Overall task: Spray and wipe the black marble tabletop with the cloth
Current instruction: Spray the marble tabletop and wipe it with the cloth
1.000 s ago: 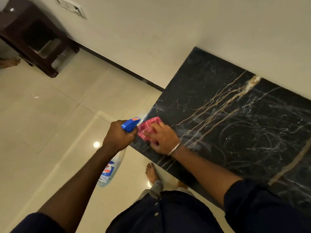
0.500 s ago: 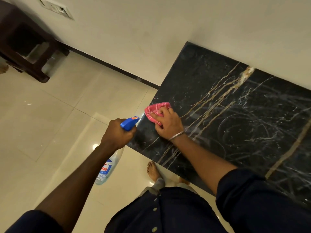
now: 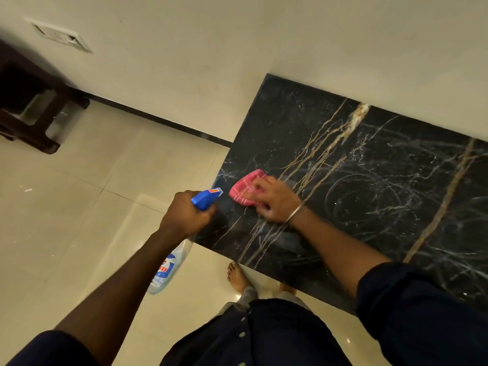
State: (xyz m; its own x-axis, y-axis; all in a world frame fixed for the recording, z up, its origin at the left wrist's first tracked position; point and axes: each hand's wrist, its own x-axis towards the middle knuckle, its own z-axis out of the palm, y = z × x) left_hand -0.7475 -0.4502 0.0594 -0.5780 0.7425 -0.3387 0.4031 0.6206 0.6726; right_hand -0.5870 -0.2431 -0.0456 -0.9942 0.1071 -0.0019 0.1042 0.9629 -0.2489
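Observation:
The black marble tabletop (image 3: 369, 186) with gold and white veins fills the right half of the view and shows wet swirl marks. A pink striped cloth (image 3: 244, 187) lies on it near the left edge, pressed flat under my right hand (image 3: 277, 199). Just off the table's left edge, my left hand (image 3: 184, 215) grips a spray bottle (image 3: 169, 268) by its neck. The blue nozzle (image 3: 204, 198) points toward the cloth. The clear body with a blue label hangs down below my hand.
The tabletop's far edge meets a cream wall (image 3: 237, 48). Glossy beige floor tiles (image 3: 79, 220) lie to the left. A dark wooden stool (image 3: 29, 109) stands at the far left by the wall. My bare foot (image 3: 236, 277) is beside the table's near edge.
My right hand has slid the cloth along the table's left edge, first away from me, then back a little. My left hand keeps the bottle in about the same place.

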